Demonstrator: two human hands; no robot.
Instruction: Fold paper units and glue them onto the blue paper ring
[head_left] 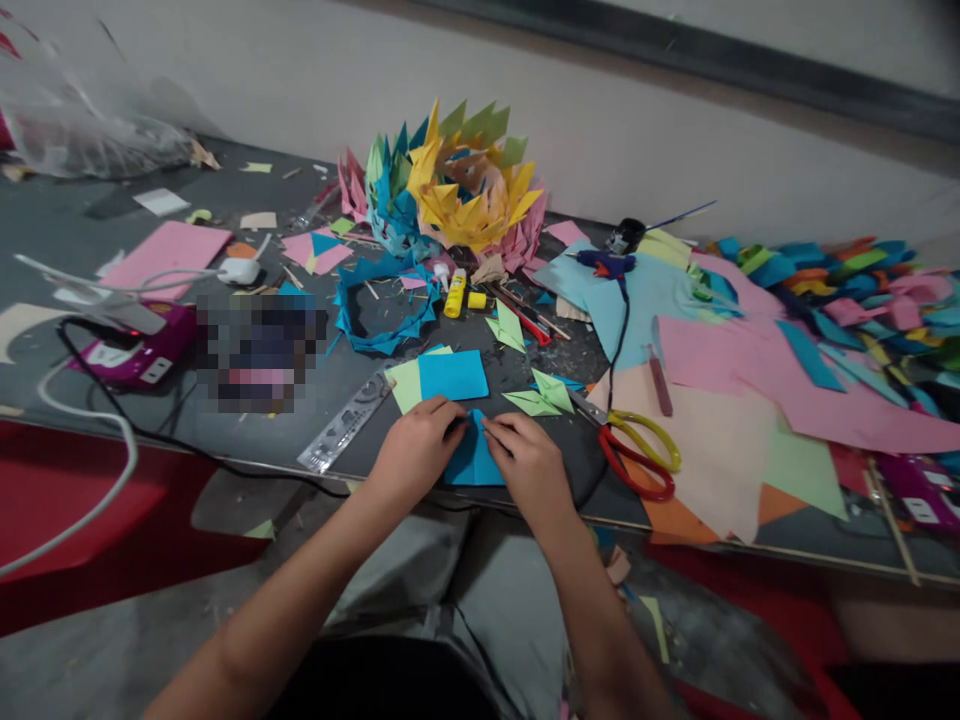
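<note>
A small blue sheet of paper [474, 460] lies at the table's front edge, with a crease down its middle and its top corners folded inward. My left hand [422, 445] pinches its upper left side, fingers curled. On the upper right side, my right hand [529, 455] presses with bent fingers and thumb. Just beyond the hands rests a flat blue rectangle of paper [454, 375] on pale green sheets [406, 388]. Folded light green paper pieces [551, 393] sit to the right, near scissors [637, 450] with red and yellow handles. A clear ruler [349, 418] lies left of my left hand.
Folded-paper rings in yellow [480, 205] and blue [386, 305] stand toward the wall, near a glue stick [454, 294]. A hot glue gun [606, 263] trails a black cable. A purple power strip [142, 345] sits left; pink paper [750, 370] and folded pieces [847, 290] cover the right.
</note>
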